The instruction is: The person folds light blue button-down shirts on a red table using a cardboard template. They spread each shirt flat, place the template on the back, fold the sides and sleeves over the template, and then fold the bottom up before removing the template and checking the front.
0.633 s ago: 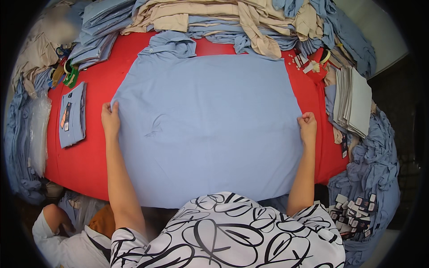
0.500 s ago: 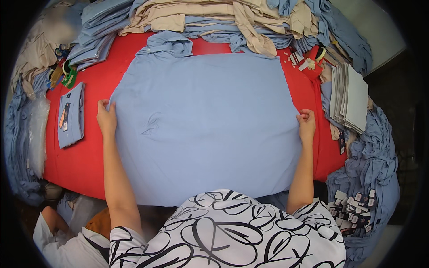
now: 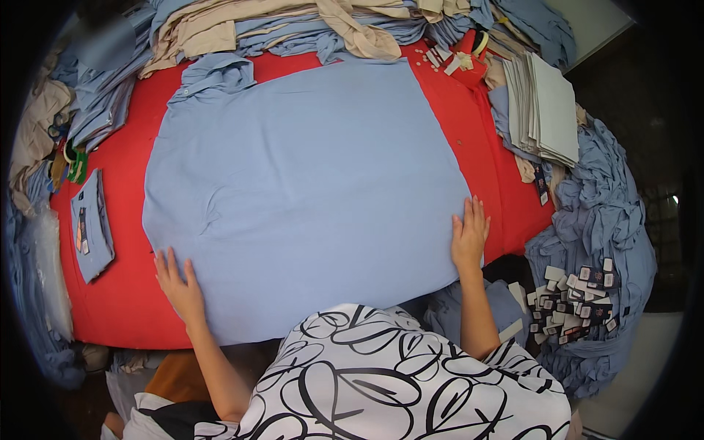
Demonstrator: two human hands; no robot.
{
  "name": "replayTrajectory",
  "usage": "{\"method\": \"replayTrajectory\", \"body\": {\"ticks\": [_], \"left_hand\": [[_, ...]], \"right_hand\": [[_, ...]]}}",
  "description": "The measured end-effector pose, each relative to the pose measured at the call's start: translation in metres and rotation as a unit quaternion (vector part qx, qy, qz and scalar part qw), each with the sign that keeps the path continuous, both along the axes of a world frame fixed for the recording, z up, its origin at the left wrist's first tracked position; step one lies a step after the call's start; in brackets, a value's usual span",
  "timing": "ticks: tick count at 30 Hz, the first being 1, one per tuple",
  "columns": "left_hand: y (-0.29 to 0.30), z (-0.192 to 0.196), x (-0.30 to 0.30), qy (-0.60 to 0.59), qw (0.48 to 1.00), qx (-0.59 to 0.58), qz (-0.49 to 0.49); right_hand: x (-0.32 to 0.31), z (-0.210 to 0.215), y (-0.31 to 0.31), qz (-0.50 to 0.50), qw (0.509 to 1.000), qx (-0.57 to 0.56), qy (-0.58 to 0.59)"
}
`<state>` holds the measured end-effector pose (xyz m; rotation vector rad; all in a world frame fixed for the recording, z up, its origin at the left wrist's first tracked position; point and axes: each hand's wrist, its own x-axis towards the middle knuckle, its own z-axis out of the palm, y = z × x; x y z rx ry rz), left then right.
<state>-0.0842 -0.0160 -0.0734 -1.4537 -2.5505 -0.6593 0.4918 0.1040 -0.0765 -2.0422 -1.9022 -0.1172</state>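
Note:
A light blue garment (image 3: 315,183), apparently a shirt, lies spread over the red table covering (image 3: 121,308). Its upper left part, a bunched piece with small buttons (image 3: 216,77), is rumpled near the far edge. A few creases show on the cloth at left of centre. My left hand (image 3: 180,290) rests flat on the left border of the garment, fingers spread. On the opposite border my right hand (image 3: 470,235) lies with its fingers stretched out over the fabric. Neither hand grips anything.
At far left is a folded blue shirt with a tag (image 3: 93,231). Beige and blue garments (image 3: 293,33) are heaped along the back. Grey-white boards (image 3: 541,110) are stacked at right, above many labels (image 3: 576,301). Tape rolls (image 3: 75,161) lie at left.
Both hands have gone from pinching the garment's side edges to lying flat on it, nearer to me. My view has turned slightly, and the left hand is closer to the front corner.

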Motion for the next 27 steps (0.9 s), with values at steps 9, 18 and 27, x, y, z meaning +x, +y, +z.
{"method": "replayTrajectory", "body": {"ticks": [9,18,27], "left_hand": [[-0.089,0.004,0.008,-0.112,0.976,-0.011,0.188],[-0.086,0.019,0.009,-0.223,0.957,0.070,0.171],[-0.091,0.018,0.000,-0.289,0.919,0.190,0.190]], "right_hand": [[0.045,-0.001,-0.048,-0.092,0.995,0.012,0.042],[0.171,0.136,0.221,-0.218,0.960,0.164,-0.062],[0.274,0.105,0.283,-0.099,0.994,-0.025,-0.032]]}}
